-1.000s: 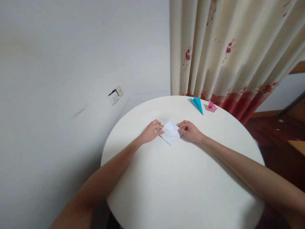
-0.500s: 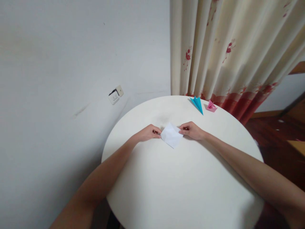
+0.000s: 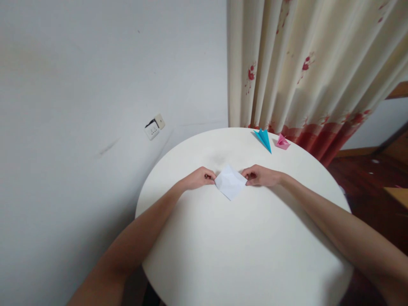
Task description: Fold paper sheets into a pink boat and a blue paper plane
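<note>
A small white sheet of folded paper [image 3: 230, 183] is turned like a diamond over the middle of the round table, one corner pointing toward me. At its left corner, my left hand [image 3: 200, 177] pinches the edge between thumb and fingers. My right hand [image 3: 259, 175] grips the opposite corner in the same way. A faint crease line shows near the paper's upper right side. Whether the sheet rests flat or is slightly raised, I cannot tell.
The round white table [image 3: 242, 246] stands against a wall with a power socket [image 3: 152, 131]. Near its far edge lie a blue paper plane [image 3: 264, 140] and a pink paper boat [image 3: 282, 142]. Behind them hangs a cream and red curtain [image 3: 287, 85].
My right hand has shifted slightly right and toward me, now at the paper's right corner. The paper has turned a little, and its near corner sits slightly closer. My left hand stays put.
</note>
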`<action>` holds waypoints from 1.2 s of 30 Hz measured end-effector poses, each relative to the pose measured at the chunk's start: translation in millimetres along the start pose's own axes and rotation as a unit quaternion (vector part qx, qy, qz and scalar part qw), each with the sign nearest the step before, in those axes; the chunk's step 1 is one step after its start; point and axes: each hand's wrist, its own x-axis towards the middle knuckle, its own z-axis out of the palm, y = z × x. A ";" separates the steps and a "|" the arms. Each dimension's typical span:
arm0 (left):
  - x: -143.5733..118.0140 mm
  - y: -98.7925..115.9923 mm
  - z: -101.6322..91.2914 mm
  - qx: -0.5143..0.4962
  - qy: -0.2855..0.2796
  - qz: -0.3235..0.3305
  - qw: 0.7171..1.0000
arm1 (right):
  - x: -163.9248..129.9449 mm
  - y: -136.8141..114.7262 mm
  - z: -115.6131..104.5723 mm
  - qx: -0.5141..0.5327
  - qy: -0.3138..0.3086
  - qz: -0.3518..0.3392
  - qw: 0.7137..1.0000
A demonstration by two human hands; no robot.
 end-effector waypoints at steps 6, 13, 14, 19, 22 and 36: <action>-0.2 1.3 -0.4 0.013 -0.004 0.020 1.000 | 1.3 1.7 2.4 -0.009 0.032 -0.014 0.999; -0.3 11.3 -0.1 0.005 -0.018 0.033 0.999 | 3.7 8.6 4.2 -0.006 0.067 -0.013 0.998; -0.3 12.2 0.1 0.003 -0.016 0.031 0.999 | 3.7 7.9 4.7 -0.006 0.069 -0.015 0.998; 0.0 14.4 3.2 0.005 -0.017 0.008 1.000 | 3.7 5.4 7.3 -0.006 0.065 -0.024 0.998; 1.0 15.4 6.4 0.015 -0.022 0.012 1.000 | 4.1 6.2 9.2 -0.019 0.069 -0.033 0.997; -1.7 38.5 31.0 0.084 -0.008 0.150 0.985 | 14.2 -2.1 34.4 -0.085 0.131 -0.100 0.983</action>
